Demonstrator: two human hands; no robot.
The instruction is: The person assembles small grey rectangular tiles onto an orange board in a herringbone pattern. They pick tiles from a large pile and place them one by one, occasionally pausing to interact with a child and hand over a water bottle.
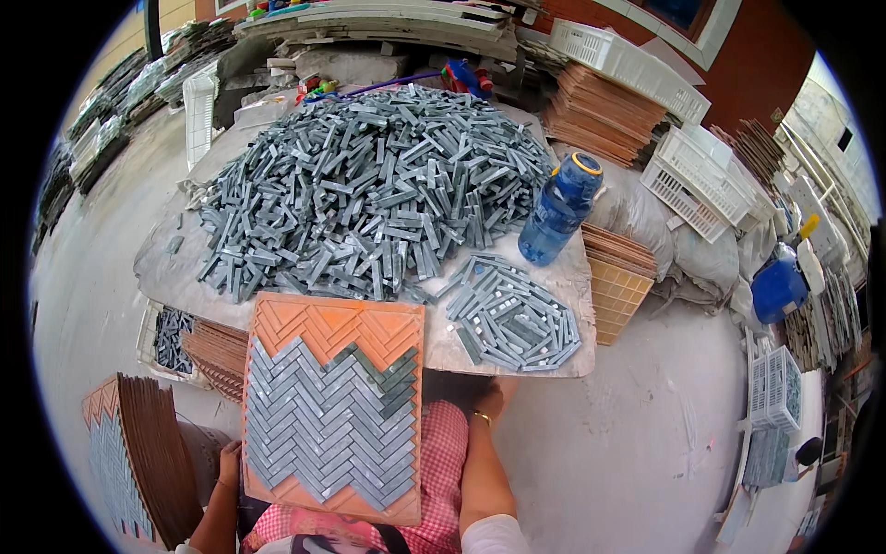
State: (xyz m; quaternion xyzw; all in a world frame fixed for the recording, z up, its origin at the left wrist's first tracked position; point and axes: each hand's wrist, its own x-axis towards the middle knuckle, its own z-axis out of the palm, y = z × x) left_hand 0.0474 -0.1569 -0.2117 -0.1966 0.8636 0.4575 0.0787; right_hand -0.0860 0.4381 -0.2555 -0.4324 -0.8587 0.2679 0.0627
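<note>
An orange grooved tray (334, 331) leans between my lap and the table edge. Grey-green stone strips (328, 425) fill its middle in a herringbone pattern, with darker ones at the upper right. Bare grooves show along its top and bottom. My left hand (231, 460) is against the tray's left edge, its fingers mostly hidden there. To the right of the tray, my right hand (489, 399) is at the table's front edge, with its fingers in shadow and out of sight. A large heap of loose strips (378, 185) lies beyond the tray.
A ring-shaped pile of strips (513, 314) and a blue bottle (558, 210) occupy the table's (175, 268) right side. Stacked trays (152, 452) stand at left. On the right are white crates (706, 171), sacks (637, 208) and a blue jug (778, 291).
</note>
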